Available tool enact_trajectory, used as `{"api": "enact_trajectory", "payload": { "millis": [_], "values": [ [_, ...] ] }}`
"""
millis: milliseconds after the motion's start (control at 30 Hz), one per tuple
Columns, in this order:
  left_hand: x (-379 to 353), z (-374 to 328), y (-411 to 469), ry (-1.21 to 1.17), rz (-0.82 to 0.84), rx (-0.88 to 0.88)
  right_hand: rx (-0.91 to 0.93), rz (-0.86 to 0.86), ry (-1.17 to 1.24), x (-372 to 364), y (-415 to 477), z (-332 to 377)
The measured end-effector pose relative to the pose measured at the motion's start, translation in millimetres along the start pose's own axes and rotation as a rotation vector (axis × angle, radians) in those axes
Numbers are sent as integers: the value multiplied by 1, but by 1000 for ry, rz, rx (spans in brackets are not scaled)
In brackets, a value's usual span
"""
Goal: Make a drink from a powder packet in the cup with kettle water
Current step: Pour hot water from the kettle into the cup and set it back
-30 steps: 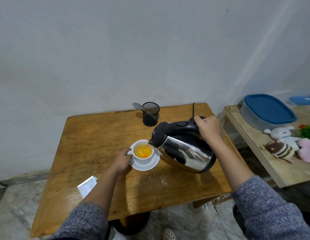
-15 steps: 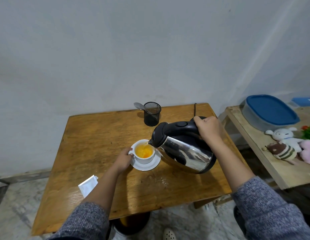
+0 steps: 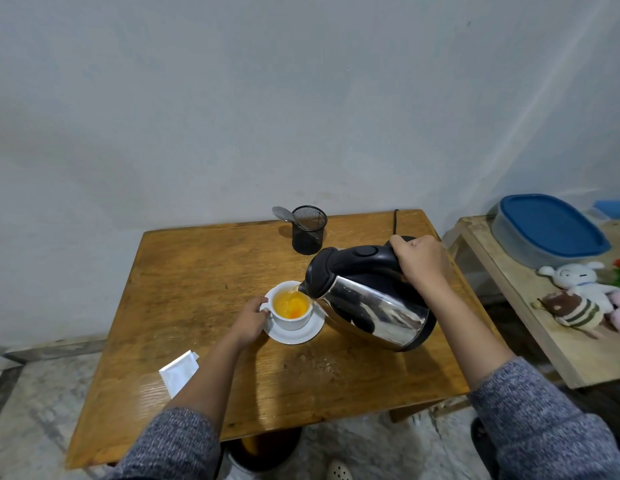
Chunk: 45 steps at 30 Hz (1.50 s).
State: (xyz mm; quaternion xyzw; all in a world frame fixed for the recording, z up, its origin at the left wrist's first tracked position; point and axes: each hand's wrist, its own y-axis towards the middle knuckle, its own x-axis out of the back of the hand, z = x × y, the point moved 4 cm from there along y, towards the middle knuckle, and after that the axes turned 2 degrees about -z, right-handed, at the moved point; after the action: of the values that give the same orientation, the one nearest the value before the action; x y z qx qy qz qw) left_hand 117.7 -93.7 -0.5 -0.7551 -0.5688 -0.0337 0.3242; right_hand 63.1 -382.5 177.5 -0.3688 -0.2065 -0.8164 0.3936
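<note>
A white cup (image 3: 290, 319) stands on a white saucer (image 3: 301, 336) near the middle of the wooden table (image 3: 204, 271). Orange liquid fills the cup. My left hand (image 3: 250, 319) grips the cup's handle on its left side. My right hand (image 3: 421, 261) holds the black handle of a steel kettle (image 3: 371, 306), tilted left with its spout over the cup's rim. A white powder packet (image 3: 178, 372) lies on the table's front left, partly hidden by my left forearm.
A black mesh holder (image 3: 308, 230) with a spoon (image 3: 282, 213) stands at the table's back edge. A cord (image 3: 394, 221) runs off the back. To the right, a second table carries a blue-lidded tub (image 3: 551, 230) and plush toys (image 3: 578, 299).
The kettle stays tilted over the cup. The orange liquid in the cup looks a little higher and more stirred. Both hands keep their grips.
</note>
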Motion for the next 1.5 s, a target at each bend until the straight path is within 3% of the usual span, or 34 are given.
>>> {"api": "enact_trajectory", "payload": {
  "millis": [500, 867, 1067, 1500],
  "values": [
    [-2, -5, -5, -22, -51, 11, 4, 1, -3, 4, 1, 3],
    [-4, -16, -13, -60, -80, -10, -213, 40, 434, 10, 7, -33],
    [-3, -15, -15, -69, -112, -18, -340, -95, 679, 25, 15, -61],
    [-8, -12, -21, -164, -176, -74, -434, -543, 992, 59, 59, -101]
  ]
}}
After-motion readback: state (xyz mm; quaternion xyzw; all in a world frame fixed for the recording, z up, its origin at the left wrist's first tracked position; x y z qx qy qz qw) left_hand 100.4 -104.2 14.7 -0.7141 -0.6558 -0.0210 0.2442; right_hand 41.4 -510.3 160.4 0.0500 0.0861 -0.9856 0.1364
